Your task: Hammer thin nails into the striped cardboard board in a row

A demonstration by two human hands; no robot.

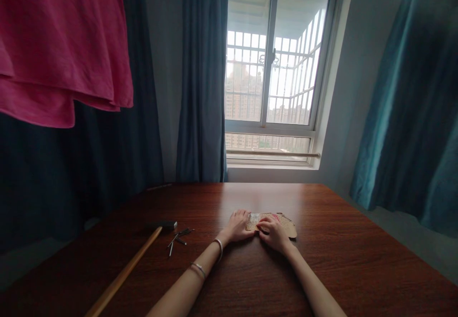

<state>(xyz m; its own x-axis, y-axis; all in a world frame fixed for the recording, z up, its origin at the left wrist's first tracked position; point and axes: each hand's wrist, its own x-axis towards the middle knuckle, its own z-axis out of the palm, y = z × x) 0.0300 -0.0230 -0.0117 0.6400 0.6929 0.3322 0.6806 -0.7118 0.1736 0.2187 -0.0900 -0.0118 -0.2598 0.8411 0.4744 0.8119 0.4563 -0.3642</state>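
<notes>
Both hands are at a flat tan piece [289, 226], like cardboard, with a pinkish-red patch and a notched far right edge. My left hand [237, 225] grips its left end, thumb along the near edge. Over the middle of the piece, my right hand [275, 234] has its fingers bent and brought together on it; anything small between the fingertips is too small to make out. To the left lies a hammer [125, 274] with a dark head and a long wooden handle. Several nails [180, 238] are scattered beside its head.
The brown wooden table [358, 269] has a glossy top and ends below a barred window [265, 92]. Blue curtains [202, 78] hang at the back and on the right. A pink cloth [64, 45] hangs at upper left.
</notes>
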